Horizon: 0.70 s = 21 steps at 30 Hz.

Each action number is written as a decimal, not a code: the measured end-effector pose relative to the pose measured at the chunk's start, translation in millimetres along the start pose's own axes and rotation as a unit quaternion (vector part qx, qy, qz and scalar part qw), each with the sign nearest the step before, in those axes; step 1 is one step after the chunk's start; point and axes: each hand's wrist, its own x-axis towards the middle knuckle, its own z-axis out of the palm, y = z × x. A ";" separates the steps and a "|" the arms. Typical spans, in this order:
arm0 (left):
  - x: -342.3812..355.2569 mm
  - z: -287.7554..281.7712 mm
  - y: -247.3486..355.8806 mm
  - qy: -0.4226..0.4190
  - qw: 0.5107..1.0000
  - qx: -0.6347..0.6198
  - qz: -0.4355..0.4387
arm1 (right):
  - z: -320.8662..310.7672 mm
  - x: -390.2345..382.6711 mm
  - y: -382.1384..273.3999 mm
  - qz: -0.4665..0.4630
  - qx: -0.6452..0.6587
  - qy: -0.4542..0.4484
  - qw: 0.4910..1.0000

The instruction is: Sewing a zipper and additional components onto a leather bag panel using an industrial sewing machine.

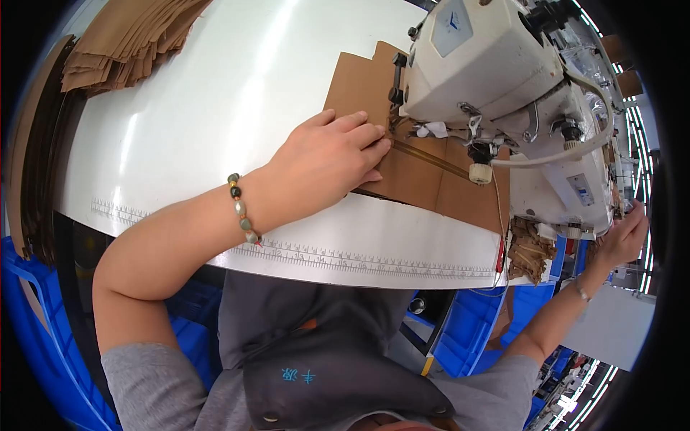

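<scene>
My left hand [327,161] lies flat, fingers together, on a brown fabric piece [420,176] on the white sewing table [215,122]. Its fingertips point at the needle area of a white industrial sewing machine [496,72]. A beaded bracelet [243,208] sits on that wrist. My right hand [622,241] reaches around the far right end of the machine, touching its side near the handwheel; what the fingers grip is hidden. Under the machine head the fabric carries a dark stitched seam line.
A stack of brown cut pieces [126,39] lies at the table's far left. More brown pieces [532,251] hang off the table's right end. Blue plastic crates [474,330] stand below the table. A printed ruler [345,258] runs along the table's near edge.
</scene>
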 end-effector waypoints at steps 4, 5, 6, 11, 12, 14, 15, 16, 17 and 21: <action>0.5 -1.1 1.0 -0.016 1.000 0.000 -0.011 | 74.9 48.6 190.7 0.175 -0.090 -0.222 0.955; 0.9 -0.7 0.4 -0.015 1.000 0.000 -0.017 | 91.2 45.3 219.0 0.004 -0.120 -0.368 0.922; 1.6 0.2 -0.6 -0.025 0.999 -0.004 -0.019 | 97.4 21.5 239.4 0.004 -0.087 -0.258 0.962; 2.7 6.6 -3.8 -0.023 0.999 0.002 -0.022 | 94.4 -108.0 217.3 0.161 0.031 0.008 0.986; 2.7 7.5 -4.2 -0.028 0.999 -0.001 -0.023 | 91.3 -119.0 202.3 0.275 0.121 0.032 0.953; 3.0 9.0 -4.7 -0.033 0.999 -0.005 -0.024 | 79.9 -115.4 179.5 0.275 0.126 0.024 0.953; 2.9 9.5 -4.8 -0.032 0.999 0.001 -0.022 | 75.7 -106.6 171.8 0.339 0.150 0.006 0.928; 2.9 10.0 -4.7 -0.032 0.999 0.007 -0.020 | 71.8 -94.9 167.7 0.298 0.141 0.002 0.944; 2.9 10.7 -4.3 -0.034 0.999 0.004 -0.023 | 68.7 -80.8 166.8 0.278 0.134 -0.028 0.951; 2.6 11.9 -4.2 -0.024 0.999 0.004 -0.021 | 67.1 -51.7 178.1 0.272 0.079 -0.117 0.952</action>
